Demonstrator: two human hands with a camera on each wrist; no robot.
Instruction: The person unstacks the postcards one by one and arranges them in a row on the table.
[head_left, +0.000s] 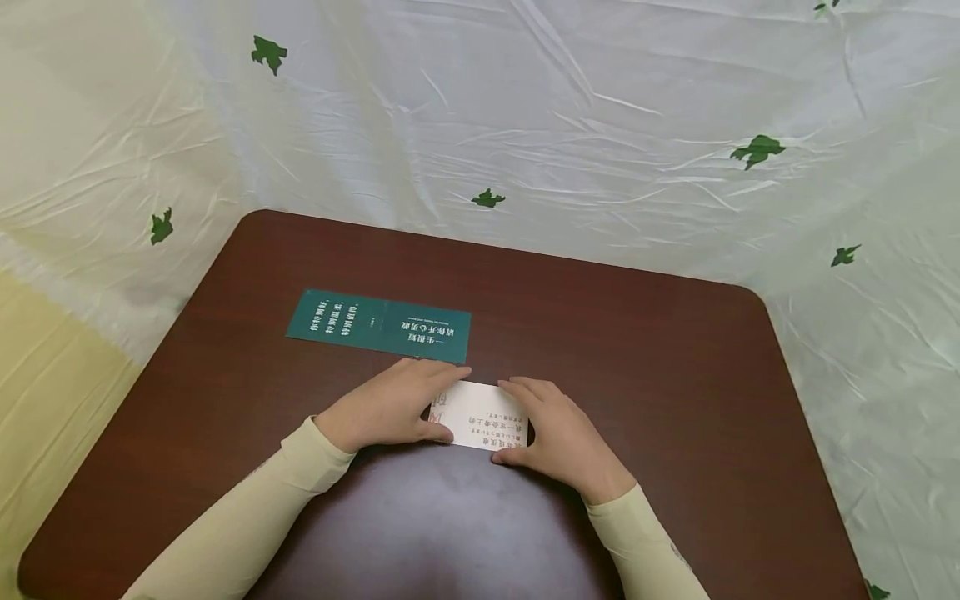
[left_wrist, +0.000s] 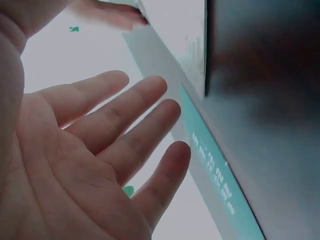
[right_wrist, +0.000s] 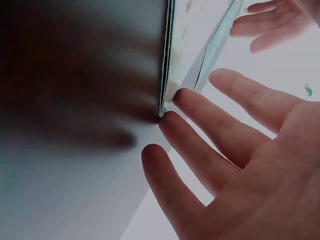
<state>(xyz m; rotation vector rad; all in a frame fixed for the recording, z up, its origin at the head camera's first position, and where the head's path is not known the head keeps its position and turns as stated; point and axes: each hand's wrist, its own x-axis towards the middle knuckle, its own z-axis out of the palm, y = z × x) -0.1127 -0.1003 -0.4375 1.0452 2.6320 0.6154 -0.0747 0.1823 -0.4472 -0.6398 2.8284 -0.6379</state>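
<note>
A white card (head_left: pixel 480 417) printed with red and dark characters lies near the table's front, between both hands. In the right wrist view its edge shows several thin layers, like a small stack of cards (right_wrist: pixel 167 60). My left hand (head_left: pixel 390 404) is at the card's left end, thumb at the near side; in the left wrist view its fingers (left_wrist: pixel 142 155) are nearly straight and apart from the card (left_wrist: pixel 182 40). At the right end, my right hand (head_left: pixel 562 429) has its fingers (right_wrist: pixel 210 120) nearly straight, with fingertips touching the stack's corner. Thumb contact is unclear.
Just beyond the left hand, two dark green cards (head_left: pixel 337 321) with white characters lie side by side on the brown table (head_left: pixel 600 333). White cloth (head_left: pixel 600 150) with green leaf-shaped patches hangs behind the table and at its sides.
</note>
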